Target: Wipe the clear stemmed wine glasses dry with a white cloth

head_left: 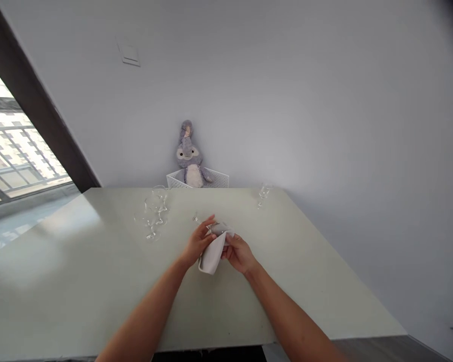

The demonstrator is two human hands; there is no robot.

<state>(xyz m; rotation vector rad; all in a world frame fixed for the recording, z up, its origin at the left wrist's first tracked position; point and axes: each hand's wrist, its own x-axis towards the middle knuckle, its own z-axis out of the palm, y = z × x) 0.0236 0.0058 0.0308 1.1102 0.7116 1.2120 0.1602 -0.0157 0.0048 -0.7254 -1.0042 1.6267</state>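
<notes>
Over the middle of the table, my left hand [198,245] is closed around a clear stemmed glass [220,229] that lies tilted on its side. The foot of this glass points away to the upper left, past my fingers. A white cloth [212,255] hangs below the bowl and covers part of its rim. My right hand [239,251] pinches the cloth against the mouth of the glass; some of its fingers are hidden behind the fabric.
Several clear stemmed glasses [153,211] stand close together on the left of the pale table [79,291]. Another stemmed glass [263,193] stands at the back right. Behind the far edge, a purple plush toy [189,156] sits in a white basket [221,179] against the wall.
</notes>
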